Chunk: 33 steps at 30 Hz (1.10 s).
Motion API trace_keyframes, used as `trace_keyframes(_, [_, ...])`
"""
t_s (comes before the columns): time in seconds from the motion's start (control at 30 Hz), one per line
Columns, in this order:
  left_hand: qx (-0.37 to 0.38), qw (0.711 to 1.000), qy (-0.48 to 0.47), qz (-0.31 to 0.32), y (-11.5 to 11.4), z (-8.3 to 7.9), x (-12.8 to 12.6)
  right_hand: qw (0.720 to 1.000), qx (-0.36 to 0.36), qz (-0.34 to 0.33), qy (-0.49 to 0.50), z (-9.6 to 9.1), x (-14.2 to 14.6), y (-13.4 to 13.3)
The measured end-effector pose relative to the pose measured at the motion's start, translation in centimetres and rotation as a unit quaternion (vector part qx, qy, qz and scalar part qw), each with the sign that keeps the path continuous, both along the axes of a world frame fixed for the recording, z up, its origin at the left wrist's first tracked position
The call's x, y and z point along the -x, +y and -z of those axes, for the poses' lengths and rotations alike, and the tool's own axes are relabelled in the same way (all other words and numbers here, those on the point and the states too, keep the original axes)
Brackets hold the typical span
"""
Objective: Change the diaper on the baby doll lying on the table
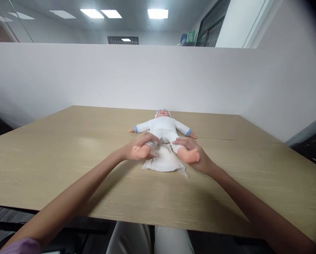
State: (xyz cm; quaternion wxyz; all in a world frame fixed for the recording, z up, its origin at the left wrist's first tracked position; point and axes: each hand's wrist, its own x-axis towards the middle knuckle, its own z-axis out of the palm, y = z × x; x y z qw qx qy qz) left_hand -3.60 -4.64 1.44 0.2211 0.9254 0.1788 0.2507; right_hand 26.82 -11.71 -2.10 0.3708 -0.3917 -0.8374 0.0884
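A baby doll in a white suit with blue cuffs lies on its back, head away from me, arms spread. Its legs are parted, with the bare feet towards me. My left hand is around the leg on the left, fingers above and thumb below. Around the other leg curls my right hand, partly hidden behind the foot; its fingers lie over the white trouser leg. Between the legs a white diaper is spread on the table, its near end fanned out and one corner sticking out to the right.
The wooden table has a seam running across it behind the doll's legs. A white partition rises along the far edge and continues on the right. My knees are under the near edge.
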Motion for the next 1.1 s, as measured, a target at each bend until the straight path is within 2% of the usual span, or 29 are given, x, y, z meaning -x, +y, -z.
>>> trace_keyframes(0.1, [-0.013, 0.997, 0.065, -0.024, 0.2, 2.9, 2.7, 0.992, -0.030, -0.035, -0.119, 2.0, -2.6, -0.4])
trace_keyframes(0.2, [-0.027, 0.997, 0.076, -0.022, 0.6, 5.4, 3.8, 0.985, -0.053, -0.026, -0.164, 3.9, -3.9, -0.2])
trace_keyframes(0.27, [-0.046, 0.996, 0.070, -0.012, 0.9, 6.2, 4.0, 0.980, -0.068, -0.029, -0.182, 4.7, -4.1, 0.2])
trace_keyframes(0.43, [-0.052, 0.995, 0.090, 0.011, 1.1, 6.1, 4.0, 0.977, -0.071, -0.031, -0.200, 4.9, -4.3, 0.5])
trace_keyframes(0.53, [-0.033, 0.994, 0.101, 0.013, 0.9, 5.9, 4.0, 0.985, -0.024, -0.036, -0.167, 5.1, -4.6, 0.5])
trace_keyframes(0.67, [-0.002, 0.994, 0.104, 0.018, 0.9, 5.7, 4.0, 0.994, 0.060, -0.055, -0.074, 5.4, -5.5, 1.5])
trace_keyframes(0.77, [0.045, 0.995, 0.093, 0.010, 0.7, 5.0, 3.9, 0.991, 0.123, -0.054, -0.030, 4.6, -5.5, 1.7])
trace_keyframes(0.83, [0.063, 0.994, 0.089, -0.005, 0.0, 4.4, 3.5, 0.989, 0.137, -0.032, -0.035, 3.6, -4.8, 1.1])
trace_keyframes(0.93, [0.047, 0.992, 0.096, -0.063, -1.6, 4.2, 2.2, 0.989, 0.109, 0.009, -0.100, 2.7, -2.8, -0.8])
trace_keyframes(1.1, [-0.039, 0.982, 0.099, -0.157, -3.5, 5.6, 0.0, 0.981, -0.006, 0.072, -0.177, 4.1, 0.2, -2.7])
